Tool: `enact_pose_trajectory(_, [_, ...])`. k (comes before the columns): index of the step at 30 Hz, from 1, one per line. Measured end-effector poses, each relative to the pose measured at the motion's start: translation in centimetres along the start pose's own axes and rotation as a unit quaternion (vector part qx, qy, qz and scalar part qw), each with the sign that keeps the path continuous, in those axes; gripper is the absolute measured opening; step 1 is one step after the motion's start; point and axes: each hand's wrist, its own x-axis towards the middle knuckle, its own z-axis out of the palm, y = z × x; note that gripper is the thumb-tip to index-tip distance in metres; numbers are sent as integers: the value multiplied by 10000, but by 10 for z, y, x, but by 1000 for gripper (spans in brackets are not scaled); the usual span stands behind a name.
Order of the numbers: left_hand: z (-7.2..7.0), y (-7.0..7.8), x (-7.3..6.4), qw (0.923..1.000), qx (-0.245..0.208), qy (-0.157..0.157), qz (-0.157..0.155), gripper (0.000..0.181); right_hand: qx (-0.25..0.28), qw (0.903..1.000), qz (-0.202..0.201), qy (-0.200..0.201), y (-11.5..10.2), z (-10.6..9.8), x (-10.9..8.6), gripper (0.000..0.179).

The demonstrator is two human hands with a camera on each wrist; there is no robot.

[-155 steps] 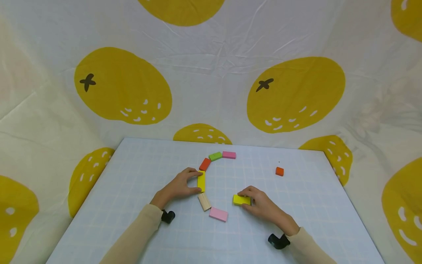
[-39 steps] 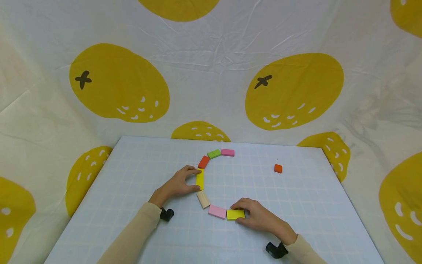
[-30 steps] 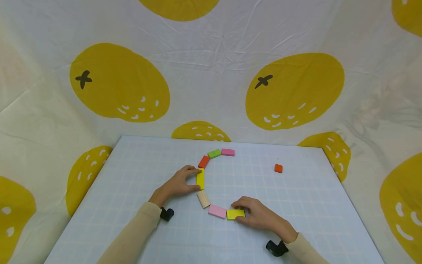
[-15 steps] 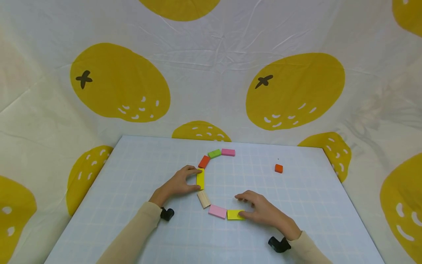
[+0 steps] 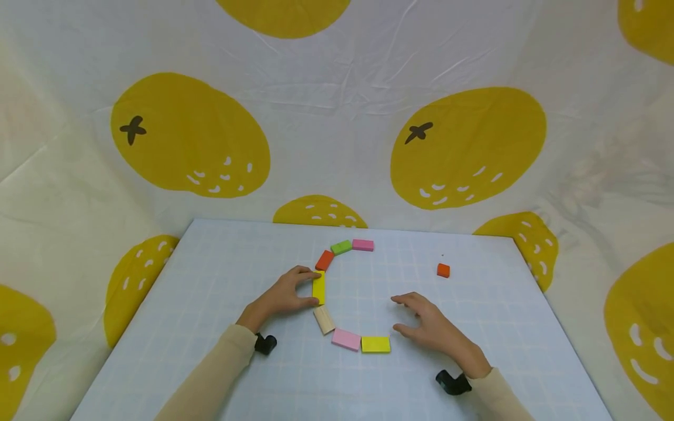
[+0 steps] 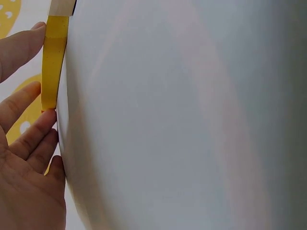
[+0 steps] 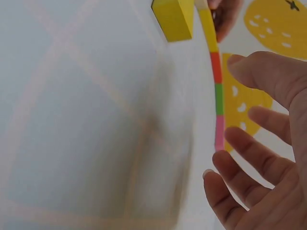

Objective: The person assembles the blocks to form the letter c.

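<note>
My left hand rests at a yellow block, its thumb at the near end and fingertips at the far end. The left wrist view shows that thumb beside the yellow block. My right hand is spread apart with nothing in it, just right of a second yellow block. That block lies end to end with a light pink block. A plain wooden block links pink to the left-hand yellow. Beyond it, red, green and darker pink blocks continue the curve.
A lone orange-red block sits toward the back right of the pale checked table. A white cloth with yellow fruit prints hangs behind and around the table. Black wrist cameras are strapped to both wrists.
My right hand brought the second yellow block toward me to the light pink block's right end, then let go and drew back up and right. My left hand has stayed at its block.
</note>
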Motion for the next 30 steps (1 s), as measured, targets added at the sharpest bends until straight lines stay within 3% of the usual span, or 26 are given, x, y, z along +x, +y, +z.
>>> enact_pose_trajectory(12, [-1,-1,0,10000,-8,-31,-1,64,-518,9934,-45,1018,36,-36,12,57])
enact_pose_trajectory(20, [-1,-2,1,9998,-86,57,170,65,-610,9887,86,1368,56,-55,20,56])
enact_pose_trajectory(25, [0,-2,0,9999,-80,65,92,65,-659,9846,99,1617,70,-61,27,55])
enact_pose_trajectory(30, [3,-5,-1,9999,-72,47,59,65,-615,9834,395,1661,81,-66,32,55])
